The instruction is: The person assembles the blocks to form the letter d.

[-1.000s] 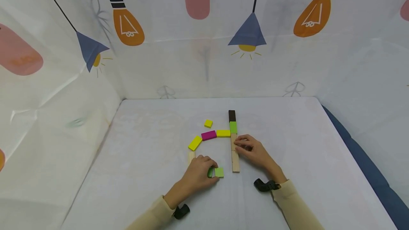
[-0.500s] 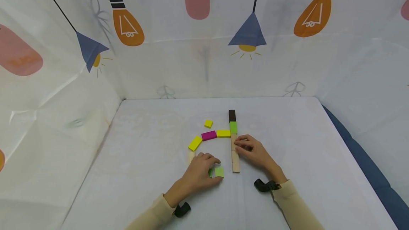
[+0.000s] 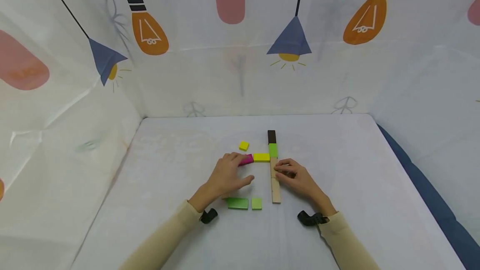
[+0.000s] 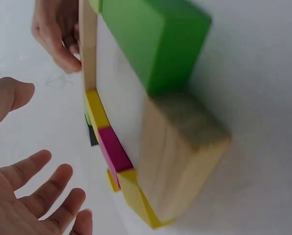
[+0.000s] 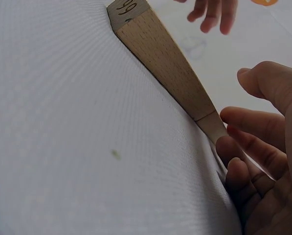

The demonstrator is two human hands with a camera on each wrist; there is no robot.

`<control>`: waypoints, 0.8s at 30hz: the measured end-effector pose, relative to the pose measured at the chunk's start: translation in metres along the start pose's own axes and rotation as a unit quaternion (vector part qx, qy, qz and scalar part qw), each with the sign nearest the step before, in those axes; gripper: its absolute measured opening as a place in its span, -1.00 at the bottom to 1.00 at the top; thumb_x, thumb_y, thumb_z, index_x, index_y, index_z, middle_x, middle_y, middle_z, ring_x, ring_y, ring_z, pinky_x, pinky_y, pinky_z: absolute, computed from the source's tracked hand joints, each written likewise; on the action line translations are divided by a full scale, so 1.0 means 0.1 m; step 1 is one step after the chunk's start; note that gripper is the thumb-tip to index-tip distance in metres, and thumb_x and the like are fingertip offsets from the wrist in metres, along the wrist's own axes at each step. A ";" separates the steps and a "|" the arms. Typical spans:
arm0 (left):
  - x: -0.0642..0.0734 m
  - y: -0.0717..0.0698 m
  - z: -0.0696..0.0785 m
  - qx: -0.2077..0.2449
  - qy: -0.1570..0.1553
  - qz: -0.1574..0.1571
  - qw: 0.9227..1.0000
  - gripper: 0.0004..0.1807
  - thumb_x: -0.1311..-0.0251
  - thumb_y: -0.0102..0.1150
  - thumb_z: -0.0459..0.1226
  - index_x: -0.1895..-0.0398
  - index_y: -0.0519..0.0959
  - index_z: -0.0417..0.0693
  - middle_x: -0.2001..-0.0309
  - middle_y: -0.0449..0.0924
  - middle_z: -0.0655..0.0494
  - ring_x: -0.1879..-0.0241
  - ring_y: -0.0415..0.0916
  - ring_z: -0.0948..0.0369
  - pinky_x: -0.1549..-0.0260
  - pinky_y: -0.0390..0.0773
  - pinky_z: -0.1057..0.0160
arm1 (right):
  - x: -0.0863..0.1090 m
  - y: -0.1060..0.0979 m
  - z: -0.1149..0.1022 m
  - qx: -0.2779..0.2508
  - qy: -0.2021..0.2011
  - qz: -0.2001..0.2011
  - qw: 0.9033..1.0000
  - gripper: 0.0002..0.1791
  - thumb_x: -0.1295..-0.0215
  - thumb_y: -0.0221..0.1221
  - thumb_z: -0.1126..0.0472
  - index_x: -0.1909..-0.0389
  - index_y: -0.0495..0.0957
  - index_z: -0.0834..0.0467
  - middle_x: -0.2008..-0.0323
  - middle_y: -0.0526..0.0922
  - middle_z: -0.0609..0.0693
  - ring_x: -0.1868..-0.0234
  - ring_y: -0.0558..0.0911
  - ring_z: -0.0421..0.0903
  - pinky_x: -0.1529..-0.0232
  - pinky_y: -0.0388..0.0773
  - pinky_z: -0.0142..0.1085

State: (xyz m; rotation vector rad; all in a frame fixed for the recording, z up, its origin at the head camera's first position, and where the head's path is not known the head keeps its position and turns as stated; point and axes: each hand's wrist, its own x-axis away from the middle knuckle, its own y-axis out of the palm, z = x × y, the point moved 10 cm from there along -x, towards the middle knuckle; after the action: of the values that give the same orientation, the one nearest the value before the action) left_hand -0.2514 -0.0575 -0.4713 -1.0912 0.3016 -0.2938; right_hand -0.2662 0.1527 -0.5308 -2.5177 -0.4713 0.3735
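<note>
My left hand [image 3: 226,174] hovers over the left side of a block outline, fingers spread and holding nothing. Under its fingertips in the head view lies a magenta block [image 3: 246,160], joined on the right by a yellow block [image 3: 261,157]. The hand hides another yellow block [image 4: 136,198] and a plain wooden block [image 4: 168,156], both visible in the left wrist view. My right hand [image 3: 298,181] rests its loosely bent fingers against the right side of a column of wooden blocks [image 3: 276,191]; its thumb stands away from the wood.
Above the wooden column sit a light green block [image 3: 273,150] and a black block [image 3: 271,136]. A small yellow block [image 3: 244,146] lies behind the magenta one. Nearer me are a long green block [image 3: 238,203] and a light green square block [image 3: 256,203], on a white table [image 3: 180,236].
My left hand has left the green blocks near the front and moved up and away over the wooden, yellow and magenta blocks. The right hand stays at the wooden column.
</note>
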 end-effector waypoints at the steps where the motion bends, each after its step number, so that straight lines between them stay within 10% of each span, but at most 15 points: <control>1: -0.05 -0.01 -0.05 0.000 0.000 0.002 1.000 -0.28 -0.16 0.38 0.15 -0.32 0.54 0.04 -0.23 0.58 0.04 -0.17 0.49 0.04 -0.15 0.53 -0.05 | 0.00 0.00 0.00 0.000 0.001 0.000 1.000 -0.74 -0.37 0.34 0.12 -0.03 0.75 0.04 -0.11 0.63 0.00 0.07 0.58 -0.20 0.14 0.56 -0.40; 12: -0.46 -0.03 -0.57 0.050 0.004 -0.055 0.997 -0.28 -0.24 0.36 0.05 -0.42 0.44 0.01 -0.36 0.47 -0.05 -0.29 0.43 -0.05 -0.31 0.46 -0.14 | 0.02 -0.03 -0.01 0.003 0.001 0.002 1.000 -0.74 -0.38 0.33 0.11 -0.03 0.76 0.05 -0.12 0.63 0.02 0.03 0.58 -0.16 0.13 0.56 -0.40; 24: -0.81 0.11 -0.77 0.169 0.002 -0.104 0.980 -0.33 -0.31 0.36 -0.09 -0.44 0.42 -0.03 -0.33 0.52 -0.01 -0.18 0.52 0.02 -0.23 0.56 0.00 | 0.01 -0.03 -0.01 0.001 0.006 -0.001 1.000 -0.73 -0.39 0.33 0.09 -0.04 0.75 0.04 -0.13 0.62 0.01 0.02 0.59 -0.15 0.12 0.56 -0.39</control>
State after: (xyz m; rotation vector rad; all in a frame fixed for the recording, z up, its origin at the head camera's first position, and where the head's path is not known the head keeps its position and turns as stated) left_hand -0.3546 -0.0855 -0.5064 -0.7864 0.1325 -0.5145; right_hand -0.2655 0.1554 -0.5288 -2.5155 -0.4692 0.3586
